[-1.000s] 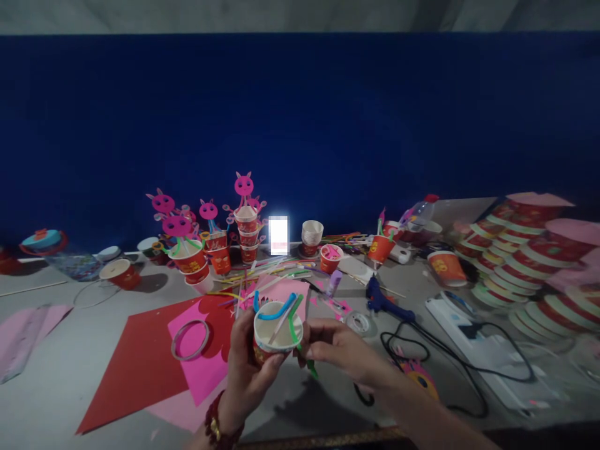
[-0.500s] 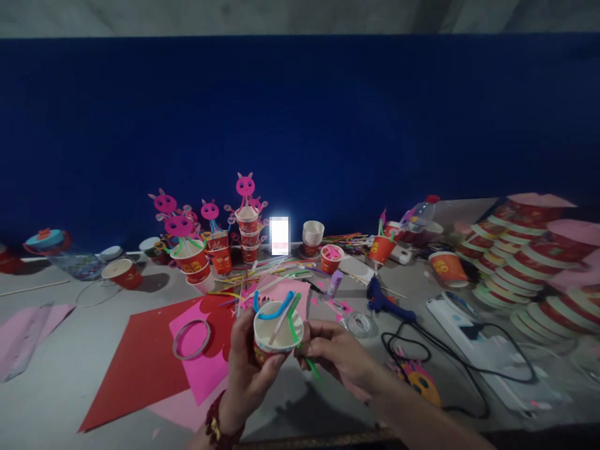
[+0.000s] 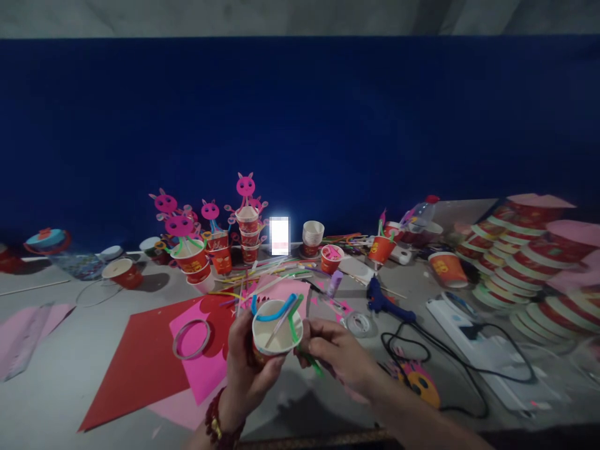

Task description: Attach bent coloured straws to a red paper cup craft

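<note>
My left hand (image 3: 250,359) is wrapped round a paper cup (image 3: 277,351), its mouth tipped toward me. A blue bent straw (image 3: 277,312) rests across the cup's far rim. Inside leans a thin pale stick (image 3: 277,330). At the right rim a green straw (image 3: 314,364) passes through or along the cup wall, part of it inside and part outside. My right hand (image 3: 335,350) pinches this straw close to the cup; the fingertips are partly hidden. On the table below lie red card (image 3: 140,356) and pink paper (image 3: 206,375) with a tape ring (image 3: 191,339) on top.
Cups with pink paper figures (image 3: 187,256) stand at the back left. A blue glue gun (image 3: 387,303) with a black cord lies to the right, beside a white power strip (image 3: 482,356). Stacked red cups (image 3: 515,262) fill the far right. Loose straws (image 3: 281,267) lie behind my hands.
The cup has shifted very slightly left and tilted a little in my left hand. My right hand keeps its hold on the green straw.
</note>
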Demonstrator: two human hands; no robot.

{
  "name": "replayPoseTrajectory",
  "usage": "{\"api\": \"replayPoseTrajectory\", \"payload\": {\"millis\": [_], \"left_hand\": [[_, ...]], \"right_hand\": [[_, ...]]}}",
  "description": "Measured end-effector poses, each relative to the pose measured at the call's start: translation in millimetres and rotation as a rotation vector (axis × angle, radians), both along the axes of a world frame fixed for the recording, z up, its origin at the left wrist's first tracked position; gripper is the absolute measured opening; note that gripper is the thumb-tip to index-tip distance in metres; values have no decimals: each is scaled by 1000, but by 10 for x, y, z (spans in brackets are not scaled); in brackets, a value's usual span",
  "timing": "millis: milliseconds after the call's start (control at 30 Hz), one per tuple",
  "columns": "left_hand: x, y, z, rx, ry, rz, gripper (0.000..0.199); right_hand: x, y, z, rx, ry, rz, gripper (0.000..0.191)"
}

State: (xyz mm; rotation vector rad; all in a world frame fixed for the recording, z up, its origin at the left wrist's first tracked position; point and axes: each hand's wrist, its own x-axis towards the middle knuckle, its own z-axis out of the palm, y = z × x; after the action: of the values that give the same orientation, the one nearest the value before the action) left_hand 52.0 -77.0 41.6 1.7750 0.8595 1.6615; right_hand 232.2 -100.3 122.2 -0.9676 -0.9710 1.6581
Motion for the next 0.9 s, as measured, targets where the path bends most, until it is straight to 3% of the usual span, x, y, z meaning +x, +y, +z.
{"api": "replayPoseTrajectory", "payload": {"millis": [133, 367, 533, 700, 800, 900], "left_hand": [[-21, 2, -84, 42, 67, 33, 79], [-24, 24, -71, 65, 53, 21, 77], [-49, 59, -170, 43, 90, -26, 81], [-53, 80, -63, -44, 80, 6, 82], [-68, 99, -25, 43, 158, 1, 80], [-95, 133, -40, 250, 244, -26, 81]], "right_hand": [[-49, 13, -22, -22, 35, -75, 5], [-5, 20, -36, -48, 42, -12, 2], [-37, 41, -86, -39, 62, -85, 15], [0, 54, -77, -74, 49, -4, 11], [10, 54, -113, -65, 32, -14, 17], [1, 55, -165, -48, 9, -42, 29]]}}
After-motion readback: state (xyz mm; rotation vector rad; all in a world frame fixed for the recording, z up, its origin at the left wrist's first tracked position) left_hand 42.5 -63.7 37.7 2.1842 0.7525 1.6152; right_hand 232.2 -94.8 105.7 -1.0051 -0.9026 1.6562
